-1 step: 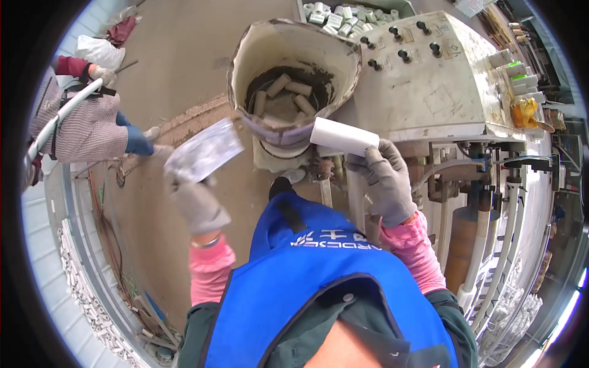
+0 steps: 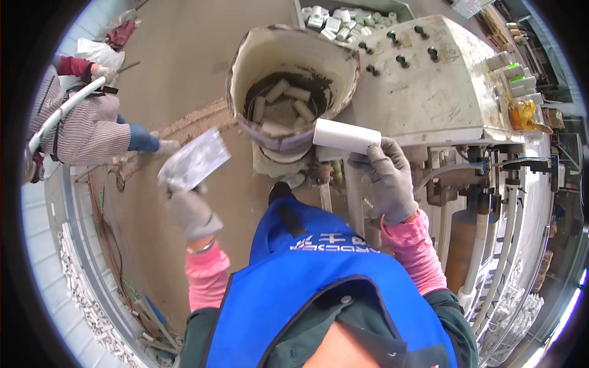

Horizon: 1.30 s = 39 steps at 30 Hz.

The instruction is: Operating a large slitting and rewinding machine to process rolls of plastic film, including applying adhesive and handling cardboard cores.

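Note:
My left hand [image 2: 193,211], in a grey glove, is closed on the lower end of a clear plastic bag [image 2: 199,156] that spreads up and to the right. My right hand [image 2: 391,181], also gloved in grey, grips one end of a white roll [image 2: 345,135] between thumb and fingers. The roll lies almost level in the air, pointing left, its far end in front of the rim of a large worn bucket [image 2: 257,52]. Inside the bucket, several tan-grey tubes [image 2: 278,91] lie on its dark, dirty bottom. The bag and roll are apart.
To the right stands a grimy pale machine cabinet [image 2: 417,92] with several black knobs. Behind the bucket is a bin [image 2: 402,11] of short white rolls. Another person [image 2: 86,129] works at the left with a white hose [image 2: 70,104]. Pipes [image 2: 478,251] run along the lower right.
My left hand and the plastic bag have shifted slightly left and down. My right hand and the white roll have hardly moved.

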{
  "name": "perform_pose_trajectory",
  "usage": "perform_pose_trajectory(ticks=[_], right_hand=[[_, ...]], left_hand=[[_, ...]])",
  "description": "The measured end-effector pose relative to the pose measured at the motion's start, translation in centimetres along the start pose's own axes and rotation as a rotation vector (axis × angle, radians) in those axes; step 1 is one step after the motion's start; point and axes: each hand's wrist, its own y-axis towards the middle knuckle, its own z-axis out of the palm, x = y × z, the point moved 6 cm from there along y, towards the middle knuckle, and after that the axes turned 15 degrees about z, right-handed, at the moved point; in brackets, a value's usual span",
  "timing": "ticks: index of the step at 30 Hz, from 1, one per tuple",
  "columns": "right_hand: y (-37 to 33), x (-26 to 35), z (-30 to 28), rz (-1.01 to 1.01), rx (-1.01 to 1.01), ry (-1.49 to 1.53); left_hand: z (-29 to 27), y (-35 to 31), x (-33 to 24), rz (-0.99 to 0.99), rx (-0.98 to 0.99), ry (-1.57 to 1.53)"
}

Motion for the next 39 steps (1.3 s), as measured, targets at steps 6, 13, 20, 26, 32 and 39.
perform_pose_trajectory(ticks=[6, 13, 20, 26, 32, 39], right_hand=[[4.9, 7.5, 4.0, -0.132, -0.025, -0.465], [8.8, 8.0, 6.0, -0.340, -0.134, -0.975], [-3.0, 4.4, 4.2, 0.051, 0.271, -0.337], [-15.4, 1.0, -10.9, -0.134, -0.478, -0.035], [-30.0, -11.0, -21.6, -0.123, -1.001, 0.199], [-34.6, -18.1, -30.0, -0.073, -1.270, 0.530]], left_hand=[[-0.8, 0.1, 2.9, -0.041, 0.070, 0.083], [6.0, -0.1, -0.1, -0.200, 0.255, -0.121], [18.4, -6.9, -7.4, 0.207, 0.935, -0.317], [21.0, -18.3, -8.7, -0.111, 1.417, -0.421], [20.4, -24.4, -8.1, -0.273, 1.605, -0.290], [21.8, -27.2, -9.3, -0.223, 1.852, -0.285]])
